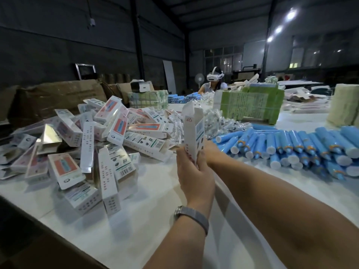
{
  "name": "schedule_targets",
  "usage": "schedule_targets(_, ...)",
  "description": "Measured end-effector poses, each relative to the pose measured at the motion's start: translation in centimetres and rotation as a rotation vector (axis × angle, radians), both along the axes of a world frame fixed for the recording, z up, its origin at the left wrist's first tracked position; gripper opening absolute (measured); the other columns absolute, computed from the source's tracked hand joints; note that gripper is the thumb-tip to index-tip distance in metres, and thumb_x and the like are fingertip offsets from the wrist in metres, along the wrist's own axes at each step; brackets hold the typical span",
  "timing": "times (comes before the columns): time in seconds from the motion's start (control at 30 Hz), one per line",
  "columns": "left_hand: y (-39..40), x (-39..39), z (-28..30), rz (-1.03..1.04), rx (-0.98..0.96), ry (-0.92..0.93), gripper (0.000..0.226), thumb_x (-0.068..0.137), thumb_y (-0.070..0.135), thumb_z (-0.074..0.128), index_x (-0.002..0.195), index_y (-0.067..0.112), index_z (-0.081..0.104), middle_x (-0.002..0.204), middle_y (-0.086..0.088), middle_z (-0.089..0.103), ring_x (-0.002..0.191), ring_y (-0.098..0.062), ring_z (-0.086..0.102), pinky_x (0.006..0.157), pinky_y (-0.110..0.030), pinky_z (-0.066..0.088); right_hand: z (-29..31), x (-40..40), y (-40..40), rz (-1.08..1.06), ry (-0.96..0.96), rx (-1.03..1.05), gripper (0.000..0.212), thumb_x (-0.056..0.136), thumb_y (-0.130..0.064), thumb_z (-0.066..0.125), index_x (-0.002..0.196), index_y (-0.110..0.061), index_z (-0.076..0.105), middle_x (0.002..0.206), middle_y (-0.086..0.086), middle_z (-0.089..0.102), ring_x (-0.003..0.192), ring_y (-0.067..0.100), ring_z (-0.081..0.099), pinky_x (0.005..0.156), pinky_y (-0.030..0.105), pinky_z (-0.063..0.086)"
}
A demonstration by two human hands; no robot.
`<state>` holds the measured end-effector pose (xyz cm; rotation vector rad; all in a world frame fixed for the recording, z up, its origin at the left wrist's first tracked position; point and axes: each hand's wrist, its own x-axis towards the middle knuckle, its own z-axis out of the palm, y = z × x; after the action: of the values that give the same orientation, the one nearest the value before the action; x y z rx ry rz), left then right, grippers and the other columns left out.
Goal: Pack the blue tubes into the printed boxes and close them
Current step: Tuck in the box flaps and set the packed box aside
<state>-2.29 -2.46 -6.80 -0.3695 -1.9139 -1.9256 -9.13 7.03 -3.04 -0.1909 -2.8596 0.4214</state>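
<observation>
I hold one printed box point(193, 131) upright above the white table point(147, 220), its top flap open and pointing up. My left hand point(192, 175) grips its lower end from the near side. My right hand point(210, 152) holds the same end from the right. Whether a tube is inside, I cannot tell. A heap of printed boxes point(93, 144) lies to the left. Blue tubes point(295, 146) with white caps lie in a row to the right.
Clear plastic packets point(219, 121) are piled behind the held box. Green bundled stacks point(250, 105) stand at the back right, brown cartons point(58, 96) at the back left. Another person point(213, 82) with a headset sits at the far end. The table's near-left edge runs diagonally.
</observation>
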Motion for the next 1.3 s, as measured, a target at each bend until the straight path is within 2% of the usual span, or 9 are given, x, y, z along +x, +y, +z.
schedule_targets(0.1, 0.1, 0.2, 0.0, -0.039, -0.009, 0.043, 0.019, 0.098, 0.029, 0.062, 0.106, 0.027, 0.045, 0.118, 0.0, 0.066, 0.105, -0.025, 0.064, 0.092, -0.047, 0.054, 0.0, 0.9, 0.4, -0.005, 0.113, -0.316, 0.044, 0.098, -0.011, 0.053, 0.06, -0.022, 0.034, 0.066, -0.002, 0.04, 0.073, 0.02, 0.044, 0.072, 0.034, 0.04)
schedule_targets(0.23, 0.4, 0.9, 0.0, -0.147, -0.064, 0.133, 0.027, 0.094, 0.026, 0.068, 0.095, 0.031, 0.042, 0.096, 0.017, 0.062, 0.092, -0.014, 0.064, 0.082, -0.039, 0.057, 0.4, 3.4, 1.5, -0.091, 0.384, -0.493, 0.039, 0.102, -0.001, 0.041, 0.074, -0.029, 0.038, 0.079, -0.011, 0.044, 0.071, 0.001, 0.044, 0.069, 0.011, 0.042)
schedule_targets(0.37, 0.7, 1.2, -0.2, -0.223, -0.104, 0.167, 0.027, 0.092, 0.022, 0.072, 0.093, 0.025, 0.044, 0.088, 0.016, 0.063, 0.085, -0.018, 0.066, 0.075, -0.044, 0.056, 3.8, 6.3, 3.2, -0.111, 0.606, -0.449, 0.013, 0.097, 0.0, 0.05, 0.097, -0.009, 0.059, 0.08, -0.002, 0.056, 0.078, 0.02, 0.056, 0.074, 0.036, 0.049)
schedule_targets(0.47, 0.7, 1.1, -0.3, -0.2, -0.104, 0.185, 0.027, 0.092, 0.02, 0.072, 0.096, 0.016, 0.045, 0.094, 0.009, 0.064, 0.088, -0.025, 0.066, 0.076, -0.043, 0.054, 6.1, 9.9, 3.8, -0.095, 0.891, -0.645, 0.035, 0.092, -0.003, 0.057, 0.122, -0.02, 0.052, 0.072, -0.006, 0.056, 0.066, 0.013, 0.057, 0.065, 0.033, 0.052)
schedule_targets(0.57, 0.8, 1.2, -0.3, -0.22, -0.138, 0.192, 0.029, 0.091, 0.022, 0.073, 0.092, 0.022, 0.043, 0.095, 0.003, 0.068, 0.085, -0.027, 0.064, 0.074, -0.042, 0.053, 7.1, 14.0, 3.9, 0.024, 1.026, -0.805, 0.041, 0.088, 0.0, 0.057, 0.115, -0.03, 0.049, 0.066, -0.007, 0.054, 0.061, 0.014, 0.057, 0.054, 0.026, 0.046)
schedule_targets(0.73, 0.8, 1.6, -0.2, -0.274, -0.164, 0.166, 0.035, 0.09, 0.026, 0.072, 0.082, 0.034, 0.039, 0.087, -0.003, 0.066, 0.075, -0.033, 0.059, 0.065, -0.05, 0.053, 7.3, 17.6, 1.9, 0.223, 1.004, -0.603, 0.038, 0.089, -0.001, 0.064, 0.106, -0.031, 0.048, 0.074, -0.004, 0.064, 0.067, 0.018, 0.068, 0.059, 0.029, 0.056)
schedule_targets(0.9, 0.6, 2.0, 0.1, -0.344, -0.153, 0.161, 0.03, 0.091, 0.022, 0.072, 0.084, 0.029, 0.043, 0.097, -0.003, 0.067, 0.084, -0.037, 0.061, 0.07, -0.058, 0.056, 6.5, 17.4, 1.9, 0.077, 0.962, -0.263, 0.041, 0.09, -0.005, 0.066, 0.119, -0.021, 0.042, 0.076, -0.009, 0.062, 0.066, 0.008, 0.062, 0.062, 0.034, 0.054)
schedule_targets(1.1, 0.5, 1.9, -0.2, -0.383, -0.137, 0.18, 0.025, 0.092, 0.023, 0.072, 0.089, 0.031, 0.048, 0.094, 0.007, 0.069, 0.072, -0.009, 0.058, 0.072, -0.051, 0.057, 4.6, 16.8, 2.5, 0.016, 0.966, -0.09, 0.026, 0.091, -0.017, 0.067, 0.112, -0.016, 0.051, 0.083, -0.008, 0.06, 0.065, -0.003, 0.05, 0.06, 0.009, 0.034)
schedule_targets(1.3, 0.6, 1.6, -0.3, -0.407, -0.136, 0.194, 0.025, 0.088, 0.031, 0.071, 0.083, 0.034, 0.047, 0.091, 0.011, 0.069, 0.071, -0.009, 0.058, 0.07, -0.039, 0.055, 3.6, 16.5, 2.6, -0.033, 0.978, -0.079, 0.019, 0.097, -0.022, 0.061, 0.105, -0.006, 0.067, 0.104, -0.004, 0.051, 0.094, 0.019, 0.055, 0.076, 0.029, 0.041)
